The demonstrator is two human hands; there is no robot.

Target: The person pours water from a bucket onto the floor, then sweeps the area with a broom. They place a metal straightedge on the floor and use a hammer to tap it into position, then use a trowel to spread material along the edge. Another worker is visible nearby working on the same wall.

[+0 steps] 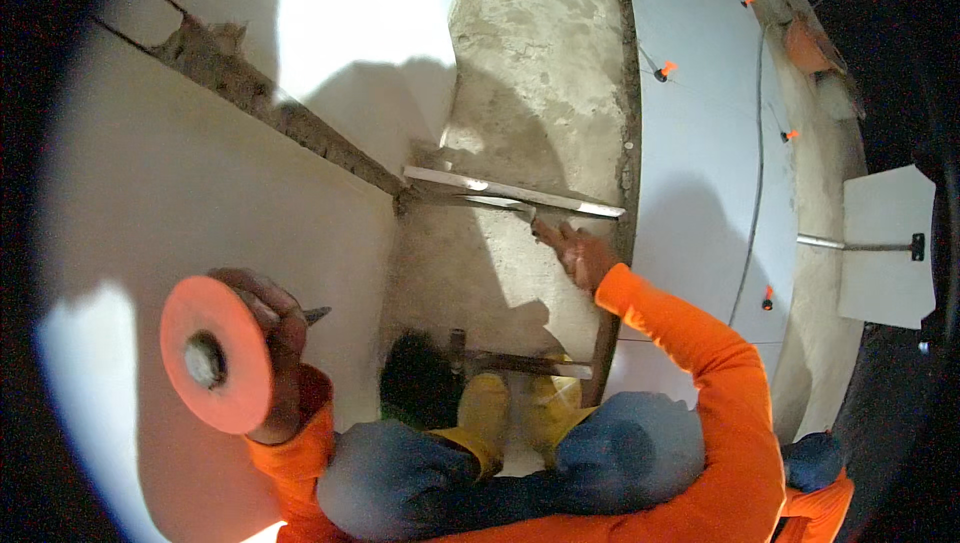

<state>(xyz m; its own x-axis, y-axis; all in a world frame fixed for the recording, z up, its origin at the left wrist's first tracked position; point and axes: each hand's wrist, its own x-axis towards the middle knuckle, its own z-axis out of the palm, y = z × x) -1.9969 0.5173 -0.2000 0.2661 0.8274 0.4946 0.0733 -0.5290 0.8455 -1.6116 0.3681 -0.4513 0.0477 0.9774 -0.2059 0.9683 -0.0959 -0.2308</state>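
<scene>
My left hand (282, 315) is closed round a chisel with a round orange hand guard (240, 393). The grey striking end shows in the guard's centre, and a dark tip (317, 315) sticks out past my fingers. It is raised above the pale tile at the left. Farther ahead, my right hand (580, 255) grips the brown handle of a trowel (500, 203). The trowel's thin blade points left, low over the rough floor, close beside a long pale strip (510, 190). My fingers partly hide the handle.
A hammer-like bar (520, 362) lies before my yellow boots (485, 408), by a dark bristly thing (415, 378). Orange clips (665, 71) stand along grey tiles (690, 123), crossed by a cable (760, 143). An orange bowl (805, 45) lies beyond; a person's orange sleeve (825, 503) appears lower right.
</scene>
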